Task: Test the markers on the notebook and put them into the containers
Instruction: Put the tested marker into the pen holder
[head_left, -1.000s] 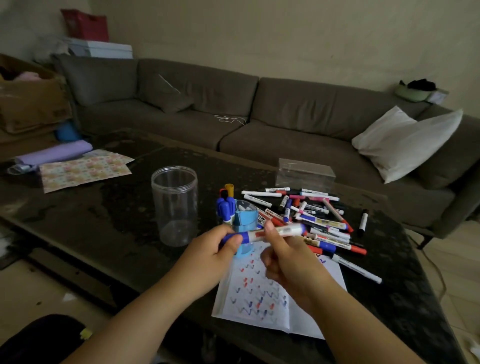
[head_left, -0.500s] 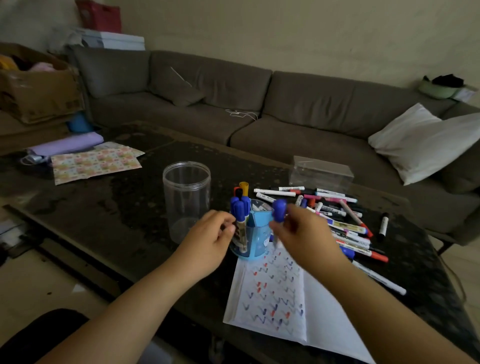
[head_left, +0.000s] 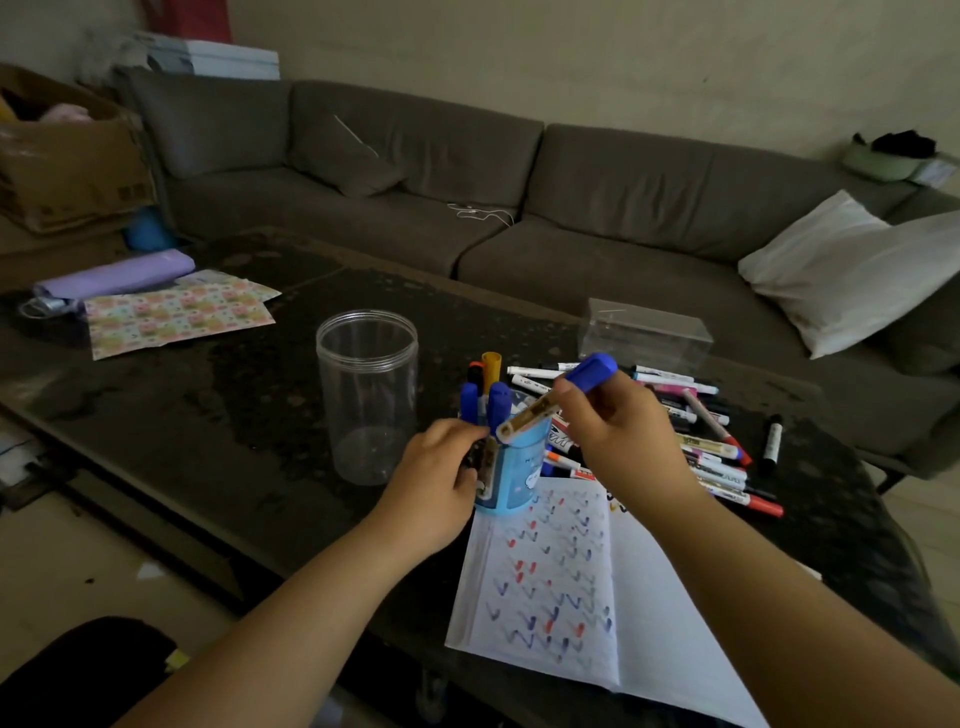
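Our right hand (head_left: 618, 436) pinches a blue-capped white marker (head_left: 558, 397), tilted with its cap toward one o'clock and its tail over the small blue plastic pen cup (head_left: 511, 480). Our left hand (head_left: 436, 483) curls around that cup's near side. At six o'clock lies the open white notebook (head_left: 561, 587); at ten o'clock stands the clear plastic jar (head_left: 366, 395); at three o'clock lies the loose marker pile (head_left: 701, 441).

A blue cap (head_left: 592, 372) is topping the held marker; the cup (head_left: 514, 475) is showing light blue. Red and blue zigzags are covering the white notebook (head_left: 550, 587). The counter (head_left: 234, 395) is looking black.
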